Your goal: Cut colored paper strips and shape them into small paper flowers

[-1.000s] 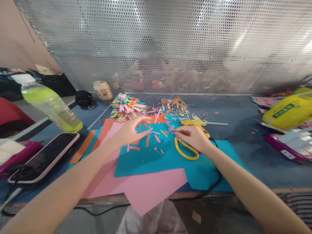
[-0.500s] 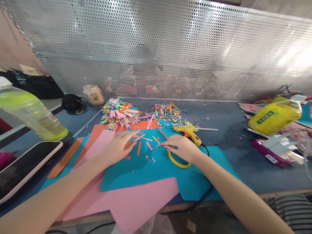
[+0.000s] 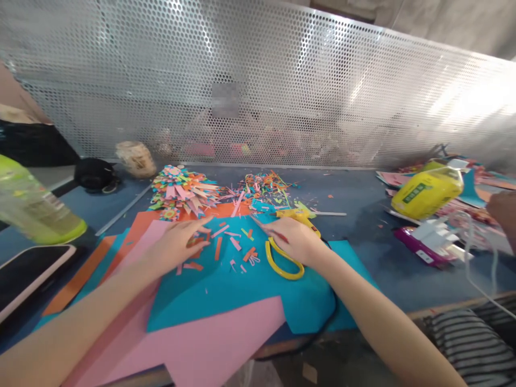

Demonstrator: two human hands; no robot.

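Note:
My left hand (image 3: 183, 244) hovers low over the blue paper sheet (image 3: 209, 306). Its fingers and thumb are spread, nothing visible between them, beside small orange and pink paper strips (image 3: 218, 248). My right hand (image 3: 296, 239) is closed over the middle of the yellow-handled scissors (image 3: 284, 275). The blades point away to the upper left, and the loops show below the palm. Between both hands lies a small cluster of orange strips (image 3: 250, 253) with a pale looped piece. Some strips near my left fingers are partly hidden.
A layered paper-strip piece (image 3: 185, 191) and a heap of shreds (image 3: 266, 185) sit behind. A yellow glue gun (image 3: 296, 214) lies by my right hand, its cord running forward. Bottles, a phone (image 3: 32, 274) and a purple pack (image 3: 423, 252) flank the sheets. Another person's hand (image 3: 502, 215) appears at right.
The view has shifted. My right hand has let go of a small paper piece and closed on the scissors. The orange cluster now shows on the sheet, and another person's hand has appeared.

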